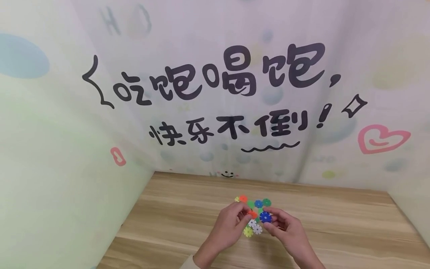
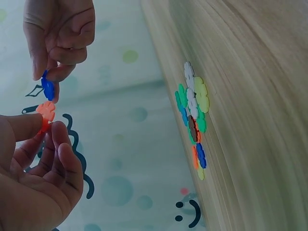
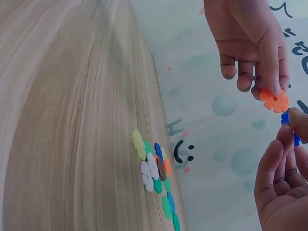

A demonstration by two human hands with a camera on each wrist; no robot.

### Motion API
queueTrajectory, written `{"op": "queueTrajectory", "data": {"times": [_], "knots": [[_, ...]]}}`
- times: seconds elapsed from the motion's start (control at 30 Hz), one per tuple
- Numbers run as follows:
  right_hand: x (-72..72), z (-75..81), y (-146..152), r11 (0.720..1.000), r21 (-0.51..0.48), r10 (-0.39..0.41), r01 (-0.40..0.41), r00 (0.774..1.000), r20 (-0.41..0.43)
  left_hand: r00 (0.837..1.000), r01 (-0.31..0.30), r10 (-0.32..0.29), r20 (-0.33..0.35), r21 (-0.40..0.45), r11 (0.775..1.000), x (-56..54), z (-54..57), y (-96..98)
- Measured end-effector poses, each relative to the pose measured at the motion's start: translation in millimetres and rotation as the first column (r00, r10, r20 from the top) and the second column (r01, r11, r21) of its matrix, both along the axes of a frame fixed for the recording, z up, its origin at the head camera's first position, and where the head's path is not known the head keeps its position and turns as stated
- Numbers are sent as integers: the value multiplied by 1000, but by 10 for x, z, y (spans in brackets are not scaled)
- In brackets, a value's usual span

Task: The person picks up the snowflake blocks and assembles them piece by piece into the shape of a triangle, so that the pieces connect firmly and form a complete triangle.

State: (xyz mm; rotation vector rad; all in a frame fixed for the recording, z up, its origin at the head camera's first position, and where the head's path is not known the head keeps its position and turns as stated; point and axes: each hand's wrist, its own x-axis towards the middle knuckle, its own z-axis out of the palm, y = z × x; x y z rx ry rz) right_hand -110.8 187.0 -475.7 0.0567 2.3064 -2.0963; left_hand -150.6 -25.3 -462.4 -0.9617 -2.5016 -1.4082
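Note:
My left hand (image 1: pixel 228 226) pinches an orange notched snowflake disc (image 2: pixel 46 111) between thumb and fingers. A dark blue notched disc (image 1: pixel 265 217) is pinched in my right hand (image 1: pixel 289 231), its flat face showing in the head view. Both discs are held up above the table, their edges close together; whether they touch I cannot tell. In the right wrist view the orange disc's round centre hole shows, while fingers cover much of the blue disc (image 3: pixel 285 118). Below the hands lies a loose group of similar discs, including a yellow disc (image 1: pixel 248 232) and a white disc (image 1: pixel 257 229).
The wood-grain table (image 1: pixel 161 231) carries the group, with green (image 1: pixel 267 202), lighter blue (image 1: pixel 258 203), brown (image 2: pixel 193 128) and further orange discs (image 1: pixel 243 198) lying flat. A printed curtain-like wall (image 1: pixel 208 164) stands behind the table, and pale panels flank it.

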Motion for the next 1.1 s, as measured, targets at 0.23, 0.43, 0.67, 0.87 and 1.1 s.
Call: {"op": "queueTrajectory", "data": {"times": [0.23,0.43,0.67,0.87,1.1], "knots": [[-8,17,-13,1000,10,6,-6,1000,2,1000,1,-2,-18,-16,1000,0,3,8],[2,30,-35,1000,26,7,-7,1000,14,1000,-4,4,-15,-32,999,23,15,1],[21,25,-35,998,35,45,-45,999,5,1000,-2,1,-11,-48,999,45,17,17],[13,13,-21,997,37,67,-67,998,2,1000,-12,11,-20,-58,998,46,29,24],[-7,15,-20,996,57,64,-65,998,10,999,-13,11,-45,-44,999,43,27,30]]}}
